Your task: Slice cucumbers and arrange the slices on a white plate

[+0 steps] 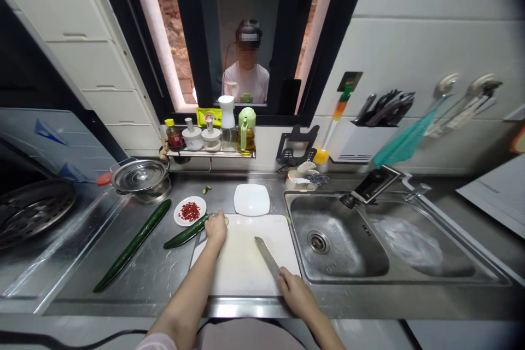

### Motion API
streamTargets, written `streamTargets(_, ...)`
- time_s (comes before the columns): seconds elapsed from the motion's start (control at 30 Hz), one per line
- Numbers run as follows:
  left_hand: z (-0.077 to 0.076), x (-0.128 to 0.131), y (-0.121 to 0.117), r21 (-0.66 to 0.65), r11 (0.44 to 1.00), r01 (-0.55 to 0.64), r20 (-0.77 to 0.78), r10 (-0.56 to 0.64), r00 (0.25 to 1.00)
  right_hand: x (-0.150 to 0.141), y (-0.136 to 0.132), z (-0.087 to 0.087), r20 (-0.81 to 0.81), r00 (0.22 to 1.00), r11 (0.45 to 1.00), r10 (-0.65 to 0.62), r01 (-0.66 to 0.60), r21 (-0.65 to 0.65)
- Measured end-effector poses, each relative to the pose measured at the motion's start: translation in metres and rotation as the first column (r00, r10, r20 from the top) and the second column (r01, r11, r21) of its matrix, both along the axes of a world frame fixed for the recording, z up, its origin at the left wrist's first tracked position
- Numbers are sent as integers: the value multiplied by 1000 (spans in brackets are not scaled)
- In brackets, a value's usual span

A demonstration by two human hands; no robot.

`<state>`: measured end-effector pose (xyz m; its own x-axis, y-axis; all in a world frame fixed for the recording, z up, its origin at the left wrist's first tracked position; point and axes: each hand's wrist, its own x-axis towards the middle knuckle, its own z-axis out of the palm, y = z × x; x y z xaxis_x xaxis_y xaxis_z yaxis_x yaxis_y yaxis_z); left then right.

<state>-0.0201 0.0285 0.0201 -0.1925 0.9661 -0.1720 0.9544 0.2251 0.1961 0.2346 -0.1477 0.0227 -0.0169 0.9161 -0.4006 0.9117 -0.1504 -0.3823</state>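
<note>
My left hand (pixel 216 228) is closed around the cut end of a dark green cucumber (pixel 185 234), at the upper left corner of the white cutting board (pixel 241 279). The pale cut face shows just right of my fingers. In my right hand (pixel 292 287) is a kitchen knife (pixel 267 255), its blade slanting up and left over the board. A longer whole cucumber (pixel 133 245) lies on the steel counter at the left. Chopped red pieces (pixel 190 211) fill a small white plate (pixel 178 219). Behind the board sits a white square plate (pixel 251 199).
A double steel sink (pixel 340 279) with a faucet (pixel 369 186) adjoins the board's right side. Lidded steel pot (pixel 141 178) stands back left. Above the counter, a rack (pixel 209 154) carries condiment bottles. Small green scraps (pixel 206 189) lie behind the red pieces. A knife holder (pixel 363 139) hangs on the wall.
</note>
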Motion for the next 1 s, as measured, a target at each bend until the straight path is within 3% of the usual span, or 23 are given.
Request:
streamTargets(0.17,4,19,-13,-37,998,-57,254,64,965,5,3,2,30,999,999,39,-39,0)
streamTargets(0.27,-1,35,-31,-96,995,-5,414,44,909,4,6,6,52,997,998,63,-63,-11)
streamTargets(0.47,-15,48,-54,-114,992,50,327,-10,945,-6,13,16,129,979,987,158,-152,-55)
streamTargets(0.77,-17,42,-49,-128,988,85,247,-52,968,-18,28,30,165,953,964,253,-234,-127)
streamTargets(1.0,-24,34,-44,-167,984,61,250,-18,968,-23,36,34,179,935,948,305,-279,-153)
